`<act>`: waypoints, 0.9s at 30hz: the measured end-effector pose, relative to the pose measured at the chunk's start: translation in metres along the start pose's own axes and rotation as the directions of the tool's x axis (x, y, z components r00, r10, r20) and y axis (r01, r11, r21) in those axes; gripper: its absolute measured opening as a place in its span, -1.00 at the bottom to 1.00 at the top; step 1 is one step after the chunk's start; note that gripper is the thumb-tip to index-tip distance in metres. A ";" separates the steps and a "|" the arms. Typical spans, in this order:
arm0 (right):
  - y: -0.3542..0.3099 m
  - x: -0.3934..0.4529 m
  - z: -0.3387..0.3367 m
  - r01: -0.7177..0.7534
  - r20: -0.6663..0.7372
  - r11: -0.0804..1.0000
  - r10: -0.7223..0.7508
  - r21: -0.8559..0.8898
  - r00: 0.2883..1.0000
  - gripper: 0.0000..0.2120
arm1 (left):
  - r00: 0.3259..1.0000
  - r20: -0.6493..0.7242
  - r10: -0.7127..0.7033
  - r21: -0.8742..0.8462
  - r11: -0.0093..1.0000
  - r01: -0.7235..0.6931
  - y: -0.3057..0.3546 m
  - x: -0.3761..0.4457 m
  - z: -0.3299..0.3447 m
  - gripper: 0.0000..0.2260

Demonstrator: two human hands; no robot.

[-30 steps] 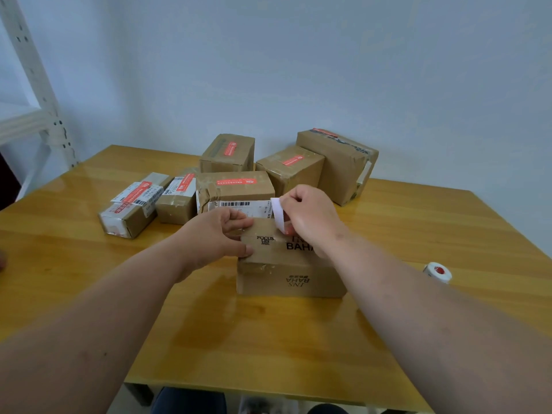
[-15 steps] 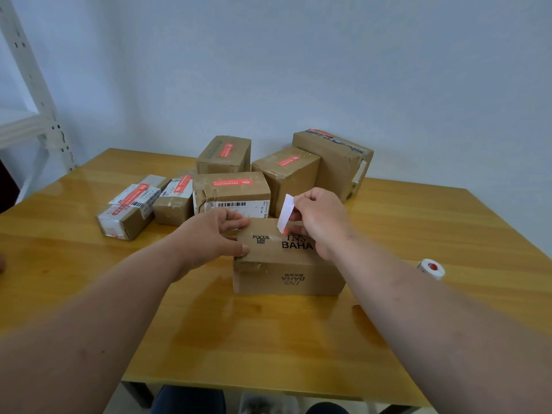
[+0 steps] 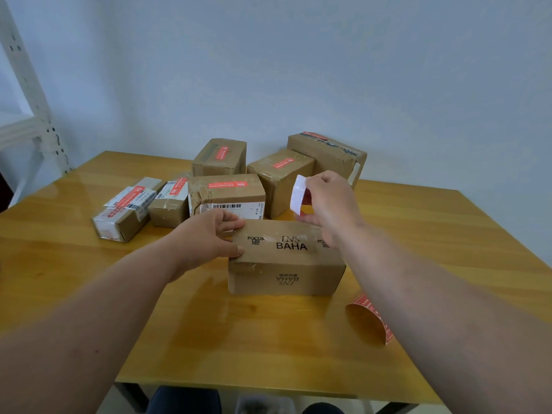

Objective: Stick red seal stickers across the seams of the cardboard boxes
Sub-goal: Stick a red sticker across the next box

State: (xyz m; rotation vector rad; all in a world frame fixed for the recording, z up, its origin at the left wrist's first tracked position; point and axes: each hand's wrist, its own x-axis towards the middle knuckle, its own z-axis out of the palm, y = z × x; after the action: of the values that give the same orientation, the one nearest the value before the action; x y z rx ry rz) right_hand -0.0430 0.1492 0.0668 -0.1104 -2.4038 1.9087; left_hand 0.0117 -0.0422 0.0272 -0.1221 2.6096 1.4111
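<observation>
A brown cardboard box [image 3: 283,258] printed "INS BAHA" lies in front of me on the wooden table; its top bears no red seal. My left hand [image 3: 209,237] grips the box's upper left corner. Above the box's far right edge, my right hand [image 3: 328,204] pinches a sticker [image 3: 298,197] that shows its white back, curled and hanging off the fingers, clear of the box. A curled strip of red sticker backing [image 3: 369,319] lies on the table under my right forearm.
Several cardboard boxes with red seals stand behind: two low ones at the left [image 3: 128,209], [image 3: 170,204], one in the middle [image 3: 227,194], and three at the back [image 3: 221,156], [image 3: 280,177], [image 3: 328,153]. A white metal shelf frame [image 3: 33,115] stands at far left.
My right hand has lifted from the box top and peeled the sticker up and away. The view has shifted, so the sticker roll at right is hidden and the red strip shows.
</observation>
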 end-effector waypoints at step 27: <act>0.020 -0.022 -0.019 0.627 0.492 0.637 -0.410 -0.449 0.768 -0.82 | 0.984 -0.173 0.034 -0.196 0.978 -0.068 0.040 -0.008 0.025 -0.83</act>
State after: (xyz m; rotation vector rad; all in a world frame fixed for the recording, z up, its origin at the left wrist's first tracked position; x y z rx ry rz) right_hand -0.0185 0.1701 0.0513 0.8880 -2.7279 0.9188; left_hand 0.0167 0.0005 0.0479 -0.2105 2.6109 1.7537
